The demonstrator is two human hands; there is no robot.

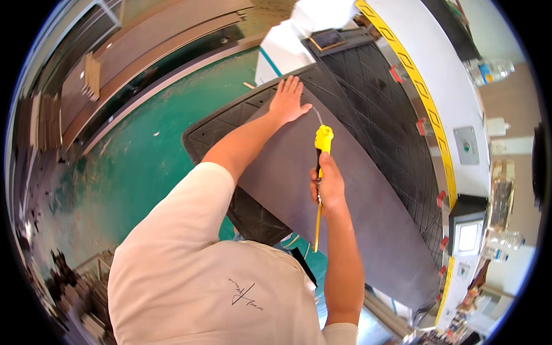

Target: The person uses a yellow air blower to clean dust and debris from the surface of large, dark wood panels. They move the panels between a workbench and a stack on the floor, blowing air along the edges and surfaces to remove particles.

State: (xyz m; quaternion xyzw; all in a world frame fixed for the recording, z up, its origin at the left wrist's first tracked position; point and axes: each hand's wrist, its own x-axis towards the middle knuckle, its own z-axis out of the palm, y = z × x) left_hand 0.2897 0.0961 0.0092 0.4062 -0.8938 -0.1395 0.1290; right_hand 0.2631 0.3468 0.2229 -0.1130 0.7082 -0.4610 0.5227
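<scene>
My right hand [331,187] is wrapped round the grip of a yellow air blow gun [324,139]. The gun's thin bent metal nozzle points away from me, toward my left hand. A yellow hose [317,227] hangs from the gun's lower end. Fingers stretched, my left hand [286,102] lies flat at the far end of a long dark grey panel [368,230]. That panel slants from the far middle to the near right, over a black worktop with a grooved surface [368,95]. Whether air is blowing cannot be seen.
Along the right runs a white machine beam [445,75] with a yellow strip and red-tipped parts. A small screen [468,236] and plastic bottles [491,70] are beyond it. Stacked boards [155,52] lie at far left, past the green floor [144,155]. Scrap pieces [80,293] pile up near left.
</scene>
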